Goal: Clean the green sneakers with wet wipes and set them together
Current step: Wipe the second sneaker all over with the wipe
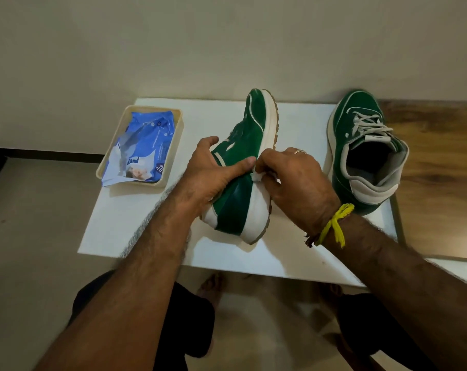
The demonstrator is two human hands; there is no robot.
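1. Your left hand [211, 172] grips the near sneaker [243, 167] from its left side. The thumb lies straight across the green upper, and the other fingers [208, 142] curl over the top around the laces, so the hand is closed on the shoe.
2. That sneaker is tipped onto its side on the white bench [146, 210]. Its white midsole and tan outsole face right, its toe points to the wall and its heel is nearest you.
3. Your right hand [294, 180] is curled tight around a white wet wipe [260, 176], pinched against the midsole about halfway along the shoe. Only a small bunch of the wipe shows between thumb and fingers.
4. A ring sits on one finger of the right hand, and a yellow thread [334, 224] is tied at that wrist.
5. The second sneaker [366, 153] stands upright on its sole at the right end of the bench. It is laced, its opening faces up, and it stands apart from the held shoe.
6. At the left back of the bench a cream tray [171, 167] holds a blue wet-wipe pack [141, 148], crumpled and hanging over the tray's near-left corner.
7. A wooden surface [441, 170] adjoins the bench on the right.
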